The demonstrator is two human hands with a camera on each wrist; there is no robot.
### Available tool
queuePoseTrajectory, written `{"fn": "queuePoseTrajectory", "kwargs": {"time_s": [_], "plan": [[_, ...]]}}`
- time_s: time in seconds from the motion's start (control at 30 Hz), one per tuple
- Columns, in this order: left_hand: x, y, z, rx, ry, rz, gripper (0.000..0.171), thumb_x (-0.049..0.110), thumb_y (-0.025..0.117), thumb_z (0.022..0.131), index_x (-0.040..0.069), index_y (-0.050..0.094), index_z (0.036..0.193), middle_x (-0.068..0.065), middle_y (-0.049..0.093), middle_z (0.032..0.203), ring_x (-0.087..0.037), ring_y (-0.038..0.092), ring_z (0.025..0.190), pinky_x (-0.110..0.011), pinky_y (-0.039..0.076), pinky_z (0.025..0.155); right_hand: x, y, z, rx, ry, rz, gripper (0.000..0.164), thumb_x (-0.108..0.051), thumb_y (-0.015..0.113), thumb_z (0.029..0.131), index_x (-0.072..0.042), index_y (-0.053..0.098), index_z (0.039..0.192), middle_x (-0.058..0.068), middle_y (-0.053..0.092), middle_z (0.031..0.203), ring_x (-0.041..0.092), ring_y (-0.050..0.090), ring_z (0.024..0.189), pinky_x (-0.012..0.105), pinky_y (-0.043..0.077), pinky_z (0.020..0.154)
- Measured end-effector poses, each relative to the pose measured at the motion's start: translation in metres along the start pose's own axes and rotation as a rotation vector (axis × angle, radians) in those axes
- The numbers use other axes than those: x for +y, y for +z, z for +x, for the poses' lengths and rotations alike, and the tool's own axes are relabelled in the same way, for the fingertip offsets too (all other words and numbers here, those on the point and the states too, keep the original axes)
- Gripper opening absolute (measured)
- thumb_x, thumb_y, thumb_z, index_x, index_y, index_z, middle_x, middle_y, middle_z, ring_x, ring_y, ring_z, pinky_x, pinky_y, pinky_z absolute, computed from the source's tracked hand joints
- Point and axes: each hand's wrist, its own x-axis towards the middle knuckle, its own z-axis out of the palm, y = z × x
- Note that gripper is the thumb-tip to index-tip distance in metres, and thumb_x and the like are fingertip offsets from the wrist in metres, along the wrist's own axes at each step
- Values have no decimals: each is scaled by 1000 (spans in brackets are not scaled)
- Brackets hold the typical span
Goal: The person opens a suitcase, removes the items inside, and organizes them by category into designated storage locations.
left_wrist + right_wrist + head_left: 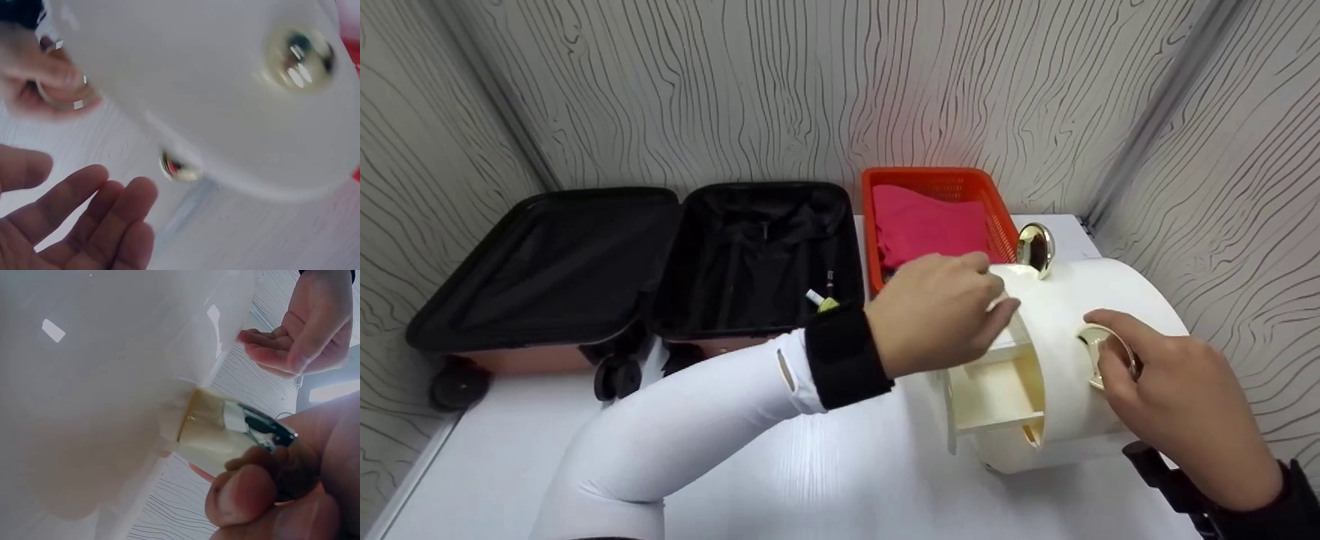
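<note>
A white rounded storage box (1117,300) lies on the table at the right, its near left side open on cream shelves (997,394). My right hand (1181,397) pinches the gold handle (225,430) on the box's curved side, thumb and fingers around its rim. My left hand (941,311) is held over the box's left end, loosely bent fingers (126,208) apart from the white surface in the left wrist view, holding nothing. A second gold knob (1035,247) stands on the box's far side.
Behind the box, an orange-red plastic basket (997,196) contains folded pink cloth (926,221). To the left lies an open suitcase (562,262) with black lining; a small white and yellow-green item (823,300) is in its right half. Patterned wall panels (780,90) enclose the white table (780,480).
</note>
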Motion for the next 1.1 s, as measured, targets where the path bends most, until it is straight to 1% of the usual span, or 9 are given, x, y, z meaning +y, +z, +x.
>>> {"fn": "queuePoseTrajectory", "kwargs": {"time_s": [0.07, 0.17, 0.27, 0.37, 0.43, 0.5, 0.63, 0.77, 1.1], "plan": [[-16, -3, -6, 52, -47, -67, 37, 31, 44, 101, 18, 56, 69, 3, 51, 68, -11, 48, 63, -25, 42, 55, -1, 0, -1, 0, 4, 6, 29, -2, 54, 80, -8, 71, 103, -13, 28, 49, 1, 20, 42, 22, 19, 41], [-42, -1, -18, 52, -112, -126, 34, 29, 48, 98, 18, 52, 66, 3, 48, 65, -12, 48, 64, -27, 41, 58, -1, 0, -1, 1, 12, 10, 30, -2, 54, 80, -9, 71, 104, -14, 27, 48, 1, 20, 42, 22, 19, 41], [-62, 9, -32, -36, -138, -197, 32, 28, 54, 93, 17, 53, 63, 3, 45, 62, -12, 47, 62, -28, 39, 55, -2, 0, -1, 0, 17, 12, 29, -2, 55, 80, -9, 71, 104, -14, 27, 49, 1, 20, 42, 22, 19, 41], [-72, 23, -44, -172, -118, -319, 25, 32, 63, 90, 17, 64, 69, 7, 50, 64, -8, 49, 61, -25, 40, 54, -1, 0, -1, -1, 19, 10, 30, -2, 55, 80, -9, 71, 104, -14, 26, 48, 1, 20, 42, 22, 19, 40], [-72, 33, -49, -246, -99, -386, 21, 37, 68, 88, 18, 70, 77, 8, 56, 68, -7, 51, 63, -24, 43, 56, -1, 0, -1, -2, 18, 8, 30, -2, 55, 80, -8, 71, 104, -14, 26, 48, 1, 20, 42, 21, 19, 40], [-69, 41, -52, -278, -87, -407, 23, 41, 70, 88, 19, 72, 83, 9, 61, 73, -6, 53, 64, -23, 45, 56, -1, 0, -1, -5, 19, 5, 30, -2, 55, 80, -8, 71, 104, -14, 26, 48, 2, 20, 43, 22, 19, 40], [-62, 51, -51, -238, -81, -367, 24, 42, 69, 90, 20, 71, 81, 9, 61, 71, -8, 53, 63, -23, 44, 53, -1, -1, -1, -9, 18, -2, 29, -2, 55, 81, -8, 71, 104, -13, 27, 49, 3, 21, 43, 23, 19, 41], [-59, 54, -46, -191, -74, -399, 19, 38, 69, 91, 20, 75, 92, 9, 65, 75, -5, 56, 66, -19, 45, 58, -1, -1, -1, -7, 14, 0, 29, -2, 55, 81, -9, 71, 104, -14, 26, 48, 2, 20, 43, 22, 19, 41], [-38, 69, -18, -135, -33, -423, 23, 39, 68, 91, 18, 72, 98, 9, 64, 75, -5, 55, 70, -16, 44, 64, -1, 0, 0, -3, 9, 1, 29, -2, 54, 81, -9, 71, 104, -13, 27, 48, 3, 20, 43, 23, 19, 41]]}}
